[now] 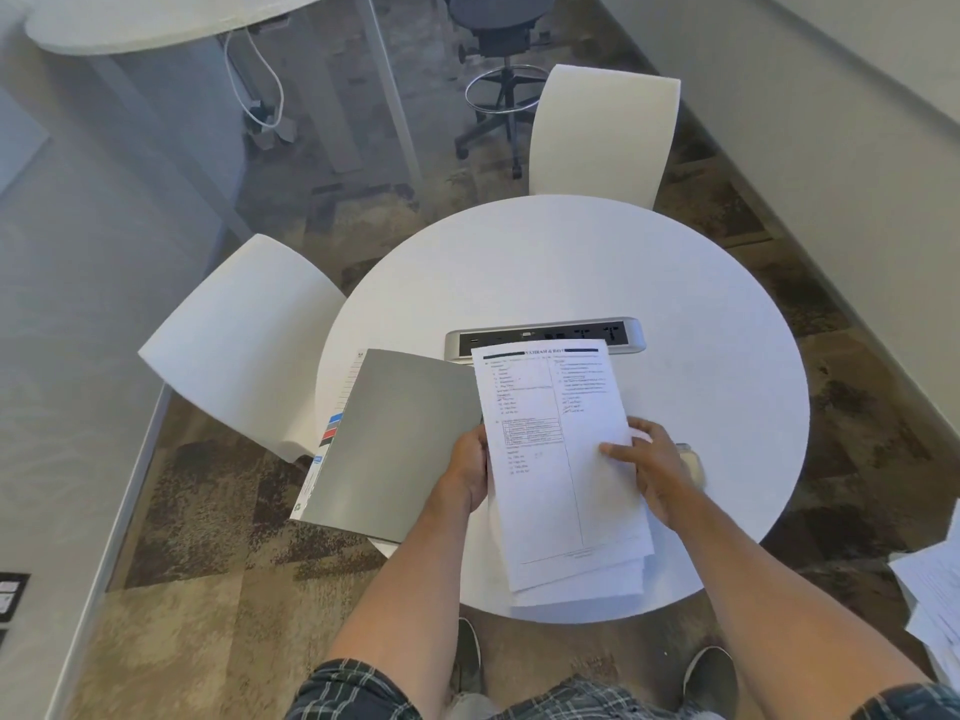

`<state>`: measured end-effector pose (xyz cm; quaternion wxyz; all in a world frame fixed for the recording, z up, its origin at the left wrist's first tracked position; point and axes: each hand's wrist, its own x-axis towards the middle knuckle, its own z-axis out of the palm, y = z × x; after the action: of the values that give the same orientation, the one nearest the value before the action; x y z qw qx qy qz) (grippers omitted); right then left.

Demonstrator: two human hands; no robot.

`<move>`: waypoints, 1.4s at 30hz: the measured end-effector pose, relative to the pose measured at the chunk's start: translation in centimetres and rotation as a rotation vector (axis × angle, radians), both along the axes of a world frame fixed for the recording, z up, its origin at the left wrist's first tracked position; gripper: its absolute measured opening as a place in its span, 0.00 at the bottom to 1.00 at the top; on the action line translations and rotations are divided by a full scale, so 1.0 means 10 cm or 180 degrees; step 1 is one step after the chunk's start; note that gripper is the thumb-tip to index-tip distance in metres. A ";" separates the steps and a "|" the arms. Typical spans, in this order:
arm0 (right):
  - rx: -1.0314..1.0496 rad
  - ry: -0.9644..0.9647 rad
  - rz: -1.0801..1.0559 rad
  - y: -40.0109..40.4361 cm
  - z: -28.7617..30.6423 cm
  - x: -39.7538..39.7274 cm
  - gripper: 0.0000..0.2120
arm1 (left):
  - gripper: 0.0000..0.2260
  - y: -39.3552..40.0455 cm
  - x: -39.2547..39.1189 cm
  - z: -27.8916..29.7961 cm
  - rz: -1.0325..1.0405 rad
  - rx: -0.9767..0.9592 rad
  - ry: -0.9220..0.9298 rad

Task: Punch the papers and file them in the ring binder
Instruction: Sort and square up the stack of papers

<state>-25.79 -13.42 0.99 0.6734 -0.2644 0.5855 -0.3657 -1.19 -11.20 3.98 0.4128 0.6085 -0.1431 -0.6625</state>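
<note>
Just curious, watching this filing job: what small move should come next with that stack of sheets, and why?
Probably square the paper stack: the left hand and right hand grip its sides, yet lower sheets fan out at the bottom. No punch is clearly visible, and the ring binder lies beside it.

Printed papers (561, 459) stacked, slightly fanned, over table edge; grey binder (389, 444) just left, cover open.

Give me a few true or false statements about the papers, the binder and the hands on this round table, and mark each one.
1. Both hands, left hand and right hand, hold the stack of papers. True.
2. The grey binder lies to the right of the papers. False: it lies to their left.
3. The top sheet is blank. False: it carries printed text.
4. A power strip sits on the table beyond the papers. True.
</note>
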 end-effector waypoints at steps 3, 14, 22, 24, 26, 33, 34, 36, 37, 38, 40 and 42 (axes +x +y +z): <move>-0.0177 -0.0121 0.0069 -0.03 0.08 -0.01 0.22 | 0.17 -0.02 0.00 0.01 0.0015 -0.0222 -0.0047; -0.1235 0.0212 0.0649 -0.30 0.60 0.14 0.25 | 0.16 -0.13 0.13 0.36 -0.0279 -0.1153 -0.0680; -0.1460 0.0561 0.0485 -0.20 0.67 0.14 0.16 | 0.17 -0.06 0.15 0.36 -0.0037 -0.1228 -0.0837; -0.1293 0.0736 0.0475 -0.08 0.57 0.03 0.15 | 0.17 0.00 0.06 0.25 -0.0195 -0.1087 -0.1127; -0.1099 0.1009 0.0644 0.01 0.42 -0.02 0.14 | 0.16 0.10 0.01 0.12 -0.0331 -0.0979 -0.1249; -0.0907 0.1343 0.0833 0.11 0.28 -0.11 0.14 | 0.15 0.16 -0.04 0.09 -0.0359 -0.0922 -0.1236; -0.0976 0.1119 0.0773 0.09 0.30 -0.12 0.17 | 0.14 0.13 -0.05 0.12 -0.0368 -0.0946 -0.1217; -0.1002 0.0731 0.0602 0.08 0.37 -0.12 0.22 | 0.13 0.09 -0.06 0.16 -0.0428 -0.0992 -0.1162; -0.0990 0.0634 0.0555 0.08 0.40 -0.11 0.24 | 0.13 0.09 -0.06 0.17 -0.0471 -0.1021 -0.1131; -0.0989 0.0586 0.0544 0.08 0.40 -0.11 0.25 | 0.14 0.09 -0.07 0.17 -0.0510 -0.1025 -0.1105; -0.0936 0.0570 0.0534 0.09 0.38 -0.08 0.25 | 0.15 0.13 -0.08 0.15 -0.0559 -0.1014 -0.1052; -0.0937 0.0606 0.0551 0.11 0.34 -0.06 0.24 | 0.16 0.17 -0.09 0.12 -0.0574 -0.1021 -0.1018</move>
<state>-26.37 -12.32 4.37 0.5980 -0.4428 0.5618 -0.3615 -2.09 -9.48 5.16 0.4154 0.6170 -0.3638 -0.5607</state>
